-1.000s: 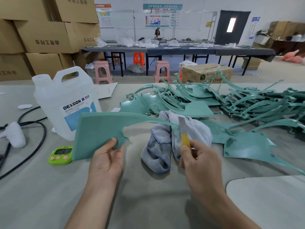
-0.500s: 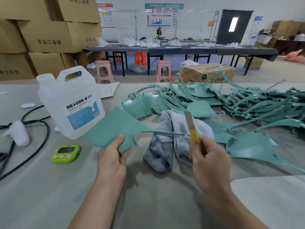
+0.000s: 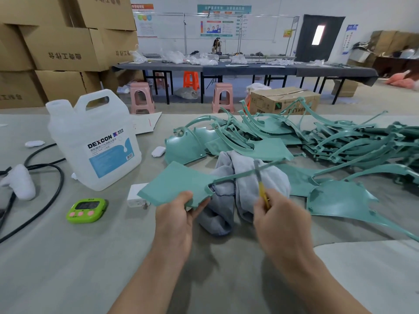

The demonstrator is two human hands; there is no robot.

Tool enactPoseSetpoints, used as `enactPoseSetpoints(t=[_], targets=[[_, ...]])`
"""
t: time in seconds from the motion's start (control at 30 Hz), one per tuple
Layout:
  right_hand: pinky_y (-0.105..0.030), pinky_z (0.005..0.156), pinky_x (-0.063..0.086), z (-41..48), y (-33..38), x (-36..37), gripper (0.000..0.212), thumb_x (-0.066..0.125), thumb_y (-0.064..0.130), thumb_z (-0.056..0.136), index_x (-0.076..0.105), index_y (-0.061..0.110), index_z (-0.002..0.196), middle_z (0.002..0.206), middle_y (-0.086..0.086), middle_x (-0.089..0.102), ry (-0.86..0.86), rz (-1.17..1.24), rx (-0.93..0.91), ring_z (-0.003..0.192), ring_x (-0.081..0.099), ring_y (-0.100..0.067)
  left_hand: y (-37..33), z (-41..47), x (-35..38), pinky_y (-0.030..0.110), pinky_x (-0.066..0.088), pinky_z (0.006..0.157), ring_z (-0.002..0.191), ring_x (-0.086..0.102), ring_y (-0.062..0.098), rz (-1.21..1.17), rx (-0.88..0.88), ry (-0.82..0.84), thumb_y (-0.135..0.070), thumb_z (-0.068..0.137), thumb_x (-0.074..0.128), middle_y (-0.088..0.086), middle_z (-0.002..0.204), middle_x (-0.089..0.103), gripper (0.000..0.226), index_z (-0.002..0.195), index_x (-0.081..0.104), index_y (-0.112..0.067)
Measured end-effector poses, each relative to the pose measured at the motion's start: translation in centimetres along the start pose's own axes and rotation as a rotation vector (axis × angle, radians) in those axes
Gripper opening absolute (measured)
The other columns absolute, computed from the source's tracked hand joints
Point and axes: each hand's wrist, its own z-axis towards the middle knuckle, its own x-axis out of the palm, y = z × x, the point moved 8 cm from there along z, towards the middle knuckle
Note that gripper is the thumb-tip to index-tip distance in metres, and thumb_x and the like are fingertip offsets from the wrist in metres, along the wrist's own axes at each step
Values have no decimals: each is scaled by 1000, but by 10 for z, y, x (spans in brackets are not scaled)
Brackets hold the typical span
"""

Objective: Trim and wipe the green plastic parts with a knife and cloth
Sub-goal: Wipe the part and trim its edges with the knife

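My left hand (image 3: pixel 175 219) grips the lower edge of a flat green plastic part (image 3: pixel 174 183), held above the table with its thin arm running right. My right hand (image 3: pixel 280 219) holds a knife (image 3: pixel 260 184) with a yellow handle, its blade upright and crossing that thin arm. A grey cloth (image 3: pixel 240 191) lies crumpled on the table behind both hands. A large pile of green plastic parts (image 3: pixel 317 141) spreads across the table's right side, and one broad part (image 3: pixel 340 200) lies flat just right of my right hand.
A white DEXCON jug (image 3: pixel 95 141) stands at the left, a green timer (image 3: pixel 87 210) in front of it. A black cable (image 3: pixel 45 177) and white objects lie at the far left. A small white block (image 3: pixel 135 196) sits beside the held part. Cardboard boxes and stools stand beyond the table.
The held green part has tilted flatter and moved right and lower. The knife blade has gone from beside the thin arm to crossing it.
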Motion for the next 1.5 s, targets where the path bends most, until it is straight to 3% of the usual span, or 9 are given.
enactPoseSetpoints(t=[0.1,0.27,0.47,0.67,0.77,0.97,1.07,1.33,1.5], targets=[[-35,55,33,-12,24,19,30,52,33,99,41,21,74,60,0,54,99,-53,-94,56,47,-28,2,-5,2,36,62,60,73,75,15,-40,20,-63,14,92,54,-2,84,78,29,93,68,-12],[-27,45,26,-25,57,28,32,78,14,80,49,22,67,48,0,59,133,-73,-314,41,55,-21,7,-16,4,30,61,56,65,72,13,30,5,-120,12,91,58,-5,72,76,22,89,67,-8],[-34,55,32,-1,17,9,22,58,27,99,65,17,80,63,-6,65,27,-40,-150,54,46,-29,2,-19,9,35,62,59,76,75,18,-12,0,-62,14,92,55,1,84,78,26,94,68,-9],[-29,50,17,22,-26,-35,40,57,16,96,33,20,64,47,3,38,-191,-58,42,44,32,-21,0,-16,7,42,64,65,74,75,16,-22,7,-49,16,91,53,-2,83,78,32,91,68,-12],[-30,50,20,21,-27,-39,41,58,15,96,33,17,63,47,2,38,-200,-76,32,43,34,-23,6,-16,7,40,64,66,73,75,14,-1,-9,-45,15,92,53,-4,81,78,30,94,66,-11],[-35,59,32,-6,19,14,26,54,30,100,51,20,76,65,-4,61,140,-85,-145,60,44,-25,6,-16,6,33,62,58,67,74,12,2,8,-76,14,92,54,-4,76,77,27,92,66,-10],[-33,63,35,-27,47,36,24,49,34,102,45,25,80,80,-4,71,291,5,-270,72,61,-26,6,-13,2,31,61,55,64,74,13,25,12,-104,12,91,56,-4,73,77,23,90,66,-9],[-20,52,30,-11,17,28,40,65,23,96,49,26,60,57,16,51,276,380,-124,56,45,-8,-2,1,-7,27,58,54,73,74,12,106,-10,-36,5,93,60,-1,85,78,21,101,68,-13],[-17,51,30,-17,12,41,25,64,31,98,56,30,74,61,19,53,363,376,-100,56,46,-4,4,0,-2,26,60,58,73,75,11,105,-27,-11,4,95,58,-3,86,79,21,99,68,-14]])
